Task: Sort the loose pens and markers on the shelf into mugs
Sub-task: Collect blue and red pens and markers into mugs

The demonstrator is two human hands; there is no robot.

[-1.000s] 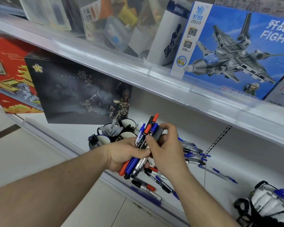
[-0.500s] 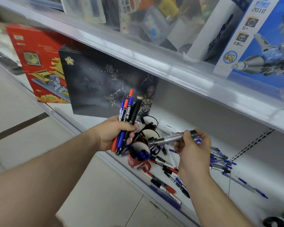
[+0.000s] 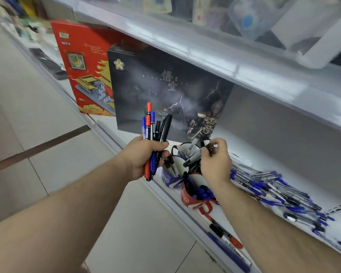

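My left hand [image 3: 146, 154] grips a bundle of markers [image 3: 153, 127], red, blue and black, held upright in front of the shelf. My right hand [image 3: 215, 162] is over the mugs with its fingertips pinching a grey marker [image 3: 192, 159] that angles down into a mug behind. A blue mug [image 3: 170, 177] holds a few dark markers. A red mug [image 3: 191, 198] in front of it holds blue pens. A pile of loose blue pens [image 3: 274, 190] lies on the white shelf [image 3: 323, 194] to the right, and loose markers [image 3: 222, 231] lie by the shelf's front edge.
A dark boxed set [image 3: 165, 91] and a red boxed set [image 3: 83, 64] stand at the back left of the shelf. The upper shelf edge [image 3: 224, 62] overhangs the mugs. Tiled floor [image 3: 47, 134] lies to the left.
My right hand has carried the grey marker left and tipped it down into the mugs. My left hand still holds the bundle. The view has swung left.
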